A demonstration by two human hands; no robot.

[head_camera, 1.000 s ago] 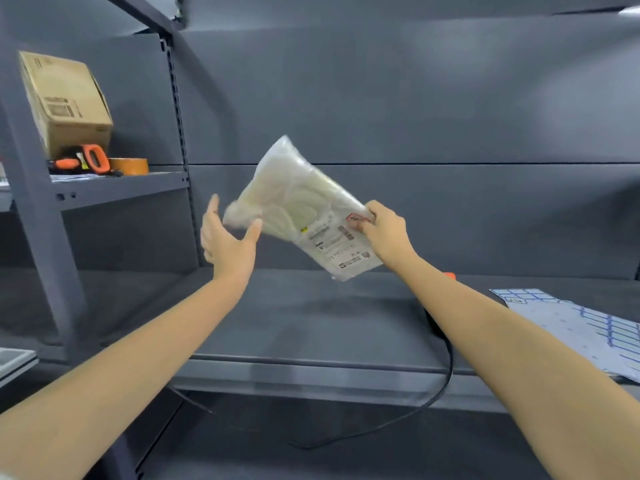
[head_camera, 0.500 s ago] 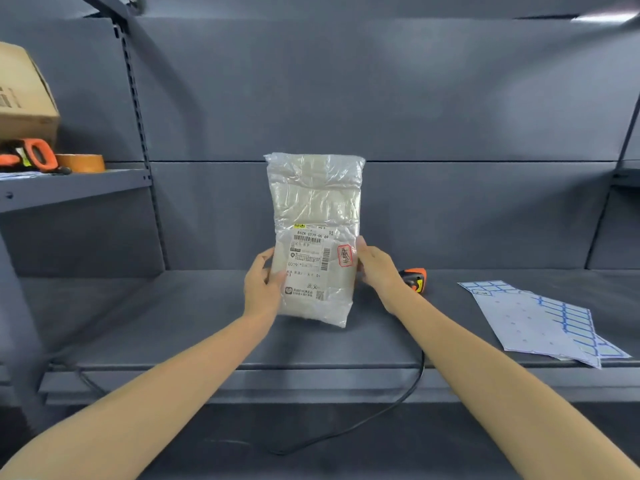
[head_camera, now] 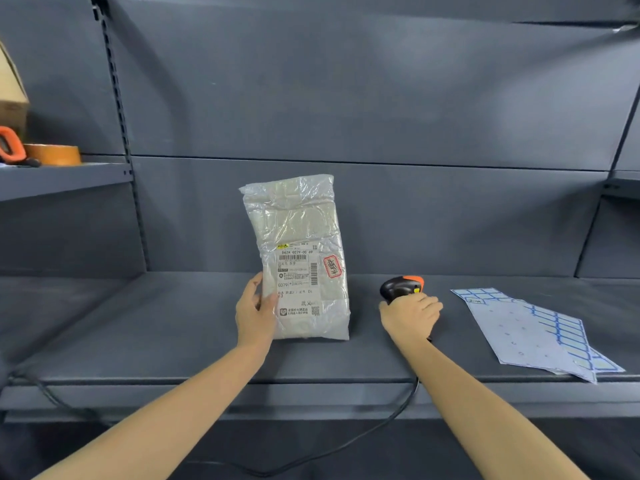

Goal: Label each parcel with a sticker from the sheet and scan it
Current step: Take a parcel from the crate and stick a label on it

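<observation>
1. At the left edge, a cardboard box (head_camera: 12, 95) is cut off; the parcel's label print is mostly illegible.
2. One parcel (head_camera: 299, 258), frame centre, upright, gripped by left hand (head_camera: 254, 313).
3. Right hand (head_camera: 410, 317) grasps one scanner (head_camera: 401, 287).
4. Sticker sheets (head_camera: 533, 332) overlap lower right; count unclear.

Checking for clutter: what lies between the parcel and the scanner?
Nothing: the head view shows bare grey shelf between the parcel and the scanner.

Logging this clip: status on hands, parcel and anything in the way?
Left hand holds parcel upright on shelf. Right hand grips scanner. Sticker sheet lies right. Nothing in the way.
</observation>
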